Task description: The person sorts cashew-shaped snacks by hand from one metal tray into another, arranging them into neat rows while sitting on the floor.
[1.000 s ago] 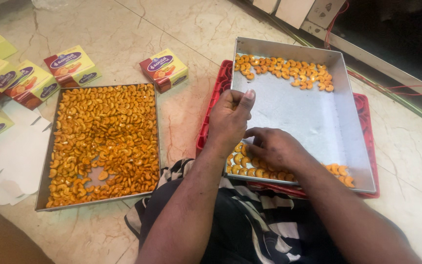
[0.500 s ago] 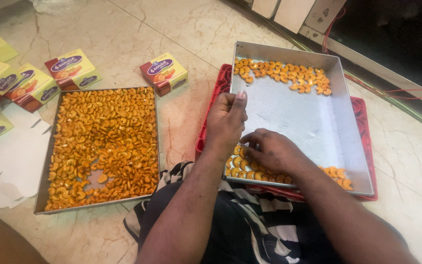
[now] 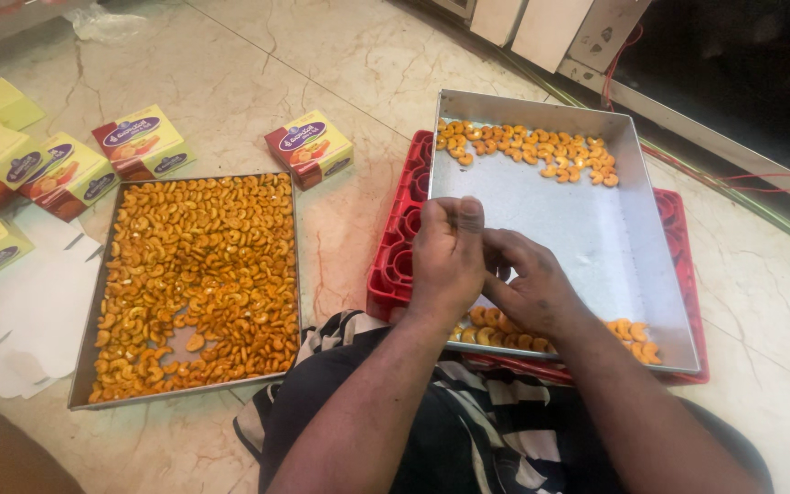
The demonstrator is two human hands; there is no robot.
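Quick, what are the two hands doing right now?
Left hand: fingers curled over the metal tray; whether it holds anything cannot be told.
Right hand: beside the left, fingers bent; grip hidden.

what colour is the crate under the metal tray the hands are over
Red: the plastic crate beneath the steel tray, clearest in the head view.
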